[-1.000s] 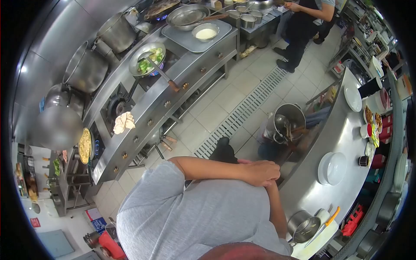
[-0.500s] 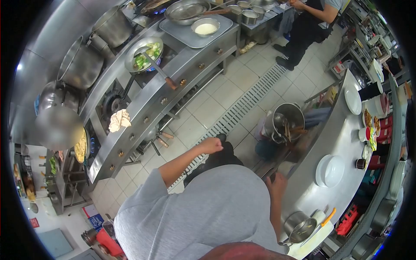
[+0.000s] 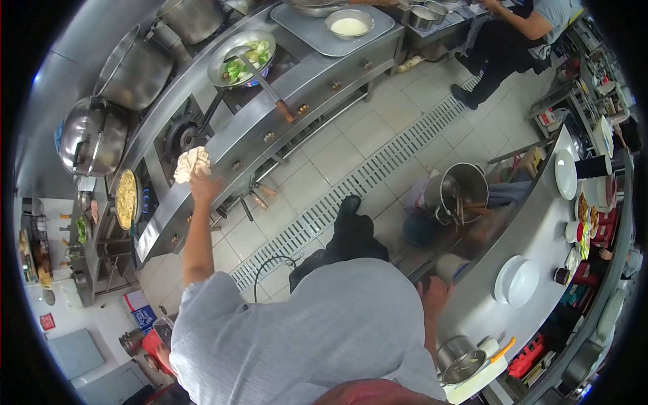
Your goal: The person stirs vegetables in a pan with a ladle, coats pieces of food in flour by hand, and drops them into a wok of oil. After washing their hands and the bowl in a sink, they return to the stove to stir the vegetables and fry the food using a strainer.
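Note:
My left hand (image 3: 204,187) is stretched out to the stove, fingers spread, touching the lower edge of a crumpled cream cloth (image 3: 191,163) that lies on the steel stove front (image 3: 250,145). My right hand (image 3: 435,294) rests on the near edge of the steel counter (image 3: 486,304) on the right and holds nothing. A pan of green vegetables (image 3: 241,59) with a ladle in it sits on a burner farther along the stove.
A wok of yellow food (image 3: 126,199) is left of the cloth. A floor drain grate (image 3: 364,183) runs between stove and counter. A big pot (image 3: 467,192) stands on the floor. White plates (image 3: 517,281), a small pot (image 3: 459,358) and another person (image 3: 520,30) are nearby.
My left arm has swung from in front of my chest out to the stove and reached the cloth. My right hand stays at the counter edge. The view has shifted toward the stove.

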